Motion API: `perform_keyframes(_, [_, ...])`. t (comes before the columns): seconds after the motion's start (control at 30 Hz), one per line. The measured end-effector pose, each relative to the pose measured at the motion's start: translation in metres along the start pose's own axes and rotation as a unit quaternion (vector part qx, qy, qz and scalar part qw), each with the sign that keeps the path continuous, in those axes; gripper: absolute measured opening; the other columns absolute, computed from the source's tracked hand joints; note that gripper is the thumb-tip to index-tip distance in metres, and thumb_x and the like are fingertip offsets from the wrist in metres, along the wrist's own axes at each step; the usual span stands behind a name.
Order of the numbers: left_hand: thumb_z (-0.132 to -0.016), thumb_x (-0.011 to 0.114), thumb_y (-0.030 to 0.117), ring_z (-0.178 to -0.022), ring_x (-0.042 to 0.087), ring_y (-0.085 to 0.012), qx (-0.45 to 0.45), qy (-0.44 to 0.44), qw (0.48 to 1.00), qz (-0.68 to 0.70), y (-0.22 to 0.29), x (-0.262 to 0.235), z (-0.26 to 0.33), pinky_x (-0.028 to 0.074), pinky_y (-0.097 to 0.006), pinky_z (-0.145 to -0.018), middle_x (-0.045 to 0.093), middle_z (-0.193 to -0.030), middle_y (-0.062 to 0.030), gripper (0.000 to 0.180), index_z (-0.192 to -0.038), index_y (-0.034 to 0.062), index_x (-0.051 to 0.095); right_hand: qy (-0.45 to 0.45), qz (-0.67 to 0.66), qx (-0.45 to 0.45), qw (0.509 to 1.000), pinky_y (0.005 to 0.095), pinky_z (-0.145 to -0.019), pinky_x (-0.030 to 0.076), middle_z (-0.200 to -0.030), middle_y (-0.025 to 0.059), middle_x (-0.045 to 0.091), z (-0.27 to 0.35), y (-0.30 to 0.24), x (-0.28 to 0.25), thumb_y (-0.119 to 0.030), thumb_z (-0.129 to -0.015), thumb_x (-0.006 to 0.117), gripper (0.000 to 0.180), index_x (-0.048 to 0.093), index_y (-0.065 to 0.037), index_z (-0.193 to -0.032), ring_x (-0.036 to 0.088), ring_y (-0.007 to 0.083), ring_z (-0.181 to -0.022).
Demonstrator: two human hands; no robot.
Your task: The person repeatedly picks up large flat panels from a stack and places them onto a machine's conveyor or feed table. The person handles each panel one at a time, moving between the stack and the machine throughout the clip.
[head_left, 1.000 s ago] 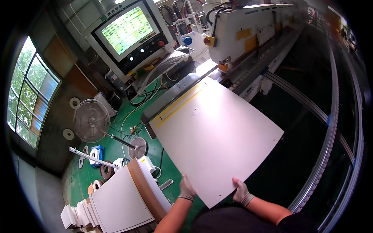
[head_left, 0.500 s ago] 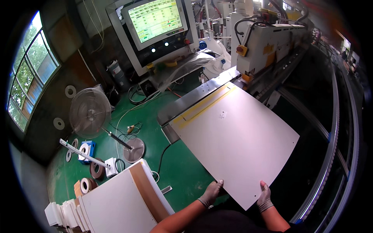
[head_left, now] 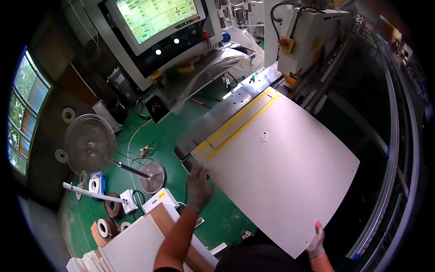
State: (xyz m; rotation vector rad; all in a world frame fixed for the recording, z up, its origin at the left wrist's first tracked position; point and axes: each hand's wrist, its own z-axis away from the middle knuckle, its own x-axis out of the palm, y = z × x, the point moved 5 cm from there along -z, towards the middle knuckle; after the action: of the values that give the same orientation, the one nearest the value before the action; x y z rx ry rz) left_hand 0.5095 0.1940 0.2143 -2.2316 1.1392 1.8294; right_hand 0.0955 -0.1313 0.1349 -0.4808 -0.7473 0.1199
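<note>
A large white panel (head_left: pixel 290 181) with a small label (head_left: pixel 264 138) on its face stretches from me to the machine's metal ledge (head_left: pixel 231 106). Its far end lies along that ledge, beside a yellow-marked strip. My right hand (head_left: pixel 317 242), in a pale glove, grips the panel's near right edge, thumb on top and fingers hidden beneath. My left hand (head_left: pixel 200 190), also gloved, is just off the panel's left edge, its fingers stretched toward the ledge and slightly blurred; nothing shows in it.
To the left, stacked white boards (head_left: pixel 133 242) stand near a floor fan (head_left: pixel 90 143) and tape rolls (head_left: pixel 106 228). A control screen (head_left: pixel 156 20) rises beyond the ledge. Metal rails (head_left: pixel 392 181) run along the right, and the machine's housing (head_left: pixel 308 43) stands at the back.
My left hand has let go of the panel's near left edge and moved forward and left along its side. My right hand keeps its hold. The view has shifted slightly.
</note>
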Motion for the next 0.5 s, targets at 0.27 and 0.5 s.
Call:
perform_keyframes(0.27, [-0.082, 0.073, 0.033, -0.148, 0.040, -0.0419, 0.038, -0.089, 0.991, -0.090, -0.035, 0.024, -0.100, 0.022, -0.053, -0.127, 0.048, -0.156, -0.0236, 0.073, -0.144, -0.0013, 0.053, 0.184, 0.020, 0.016, 0.983, 0.0538, -0.113, 0.045, -0.147, 0.0189, 0.058, 0.003, -0.011, 0.007, -0.049, -0.104, 0.048, 0.061, 0.054, -0.008, -0.149, 0.056, 0.0391, -0.135])
perform_keyframes(0.5, [-0.076, 0.077, 0.030, -0.147, 0.043, -0.0391, 0.019, -0.101, 0.993, -0.059, -0.053, 0.037, -0.113, 0.025, -0.052, -0.126, 0.051, -0.153, -0.0210, 0.074, -0.141, -0.0003, 0.057, 0.245, 0.123, 0.020, 0.962, 0.0570, -0.122, 0.035, -0.163, 0.0196, 0.041, -0.004, -0.010, 0.011, -0.058, -0.107, 0.034, 0.076, 0.031, -0.006, -0.163, 0.041, 0.0422, -0.148])
